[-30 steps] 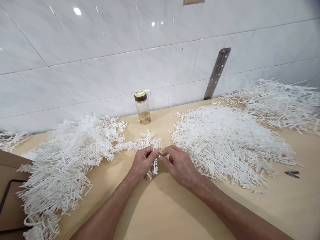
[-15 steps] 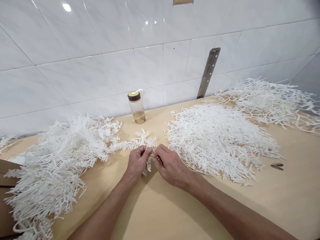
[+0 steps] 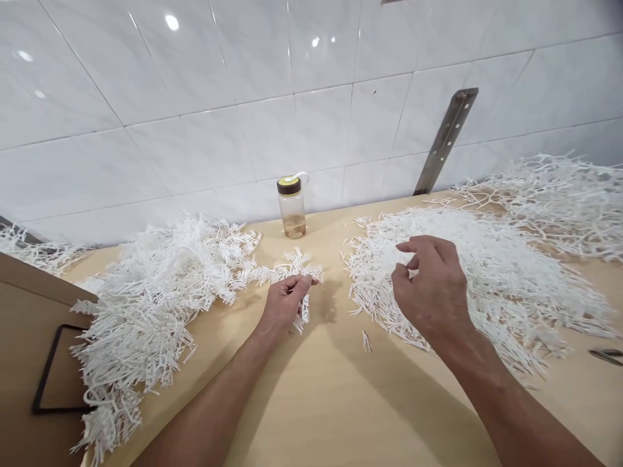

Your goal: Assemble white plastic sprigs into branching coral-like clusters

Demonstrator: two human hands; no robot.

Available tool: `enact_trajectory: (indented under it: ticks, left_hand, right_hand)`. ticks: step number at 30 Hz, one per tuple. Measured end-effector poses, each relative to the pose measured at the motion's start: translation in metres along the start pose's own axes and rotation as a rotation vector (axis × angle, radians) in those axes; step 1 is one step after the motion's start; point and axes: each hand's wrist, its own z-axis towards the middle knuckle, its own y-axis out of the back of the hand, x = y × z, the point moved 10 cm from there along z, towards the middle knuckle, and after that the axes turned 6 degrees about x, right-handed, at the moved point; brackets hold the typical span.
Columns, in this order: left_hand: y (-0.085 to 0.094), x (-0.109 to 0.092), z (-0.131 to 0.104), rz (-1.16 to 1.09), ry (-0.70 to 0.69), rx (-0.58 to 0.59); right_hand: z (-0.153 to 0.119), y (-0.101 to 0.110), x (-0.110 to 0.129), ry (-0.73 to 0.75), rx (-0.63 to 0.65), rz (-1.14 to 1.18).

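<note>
My left hand [image 3: 283, 301] pinches a white branching plastic strand [image 3: 302, 318] between thumb and fingers; its end hangs below them. Behind that hand, a fringed white length [image 3: 287, 269] runs left into a heap of similar white strands [image 3: 195, 266]. My right hand [image 3: 433, 285] hovers above a wide pile of short white pieces [image 3: 491, 272], its fingers bent and the thumb apart from the index finger. I see nothing between them. A small forked white piece [image 3: 366, 341] lies on the tabletop [image 3: 341, 389] between my arms.
A clear bottle [image 3: 293, 207] with a dark and yellow lid stands near the tiled wall. A metal bracket [image 3: 446, 139] leans there. More white netlike strands [image 3: 574, 201] lie at the far right. Small dark snips [image 3: 607, 355] sit at the right edge. A brown box [image 3: 34, 324] is at left.
My right hand has left the left hand and moved right, over the pile, its fingers parting. A small forked piece now lies on the table. The view has turned left.
</note>
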Motion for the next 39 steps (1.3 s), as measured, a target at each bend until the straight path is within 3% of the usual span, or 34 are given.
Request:
enact_trajectory:
  ticks: [2,4,6,9,11,17,24,28,31,33,36,39]
  left_hand:
    - [0.0,-0.001,-0.002,0.022,-0.005,-0.026]
    - [-0.001,-0.002,-0.004,0.061,-0.022,-0.053]
    - [0.0,-0.005,-0.005,0.115,-0.072,-0.093]
    - [0.001,-0.015,-0.009,0.21,-0.216,-0.152]
    - [0.0,-0.019,-0.009,0.258,-0.276,-0.151]
    - [-0.001,-0.012,-0.004,0.18,-0.182,-0.08]
    - [-0.009,-0.002,0.003,0.103,-0.075,0.059]
    - [-0.003,-0.008,0.001,0.198,-0.152,-0.001]
    - [-0.005,-0.025,-0.007,0.357,-0.284,-0.038]
    - [-0.014,-0.035,-0.013,0.447,-0.358,0.003]
    - [-0.025,-0.041,-0.018,0.488,-0.407,0.08]
    - [-0.026,-0.044,-0.02,0.479,-0.419,0.08]
  right_hand:
    - [-0.003,-0.009,-0.003,-0.084,0.085,0.074]
    - [-0.016,-0.039,0.006,-0.156,0.31,0.227]
    - [-0.039,-0.074,0.031,-0.137,0.581,0.397]
    - [-0.068,-0.104,0.057,-0.16,0.792,0.547]
    - [-0.079,-0.115,0.062,-0.22,0.853,0.607]
    - [-0.085,-0.122,0.046,-0.445,0.861,0.69]
    - [-0.072,-0.112,0.025,-0.52,0.74,0.623]
    - [-0.07,-0.112,0.016,-0.553,0.689,0.58]
    - [-0.066,-0.11,0.014,-0.498,0.629,0.517]
    - [-0.06,-0.105,0.016,-0.407,0.569,0.458]
    - [-0.054,-0.097,0.025,-0.254,0.504,0.401]
    - [-0.051,-0.092,0.032,-0.168,0.481,0.397]
